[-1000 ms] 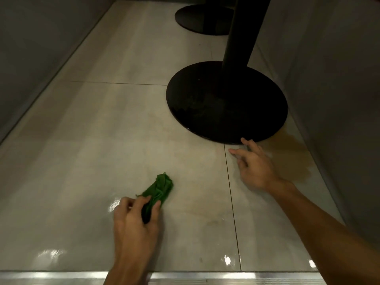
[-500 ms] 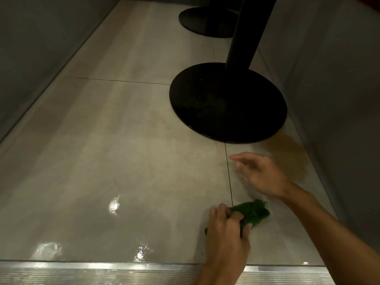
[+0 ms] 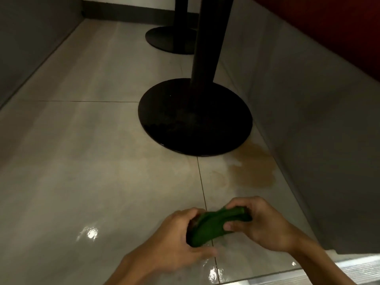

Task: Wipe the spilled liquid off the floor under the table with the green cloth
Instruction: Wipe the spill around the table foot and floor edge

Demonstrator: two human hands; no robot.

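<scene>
I have left hand (image 3: 174, 239) and right hand (image 3: 261, 225) in curled grip on the green cloth (image 3: 213, 225); spilled liquid (image 3: 253, 169) lies far-right, nearer the right.

Glossy tiled floor (image 3: 82, 161), round black table base (image 3: 195, 120), brown spill (image 3: 253, 169) (touching its rim), second base (image 3: 170, 40) behind

Single view, head-worn and wide-angle; you have no second view to cross-check against. It faces forward and steeply down, close over the floor (image 3: 82, 161). Nearest the lens, at the bottom edge: left grip (image 3: 174, 241), right grip (image 3: 261, 225), green cloth (image 3: 213, 223) between them. Mid-frame: black pedestal base (image 3: 195, 124), with the spill (image 3: 253, 171) just right of it. Far end, top of frame: second base (image 3: 170, 41). Walls close both sides.
</scene>
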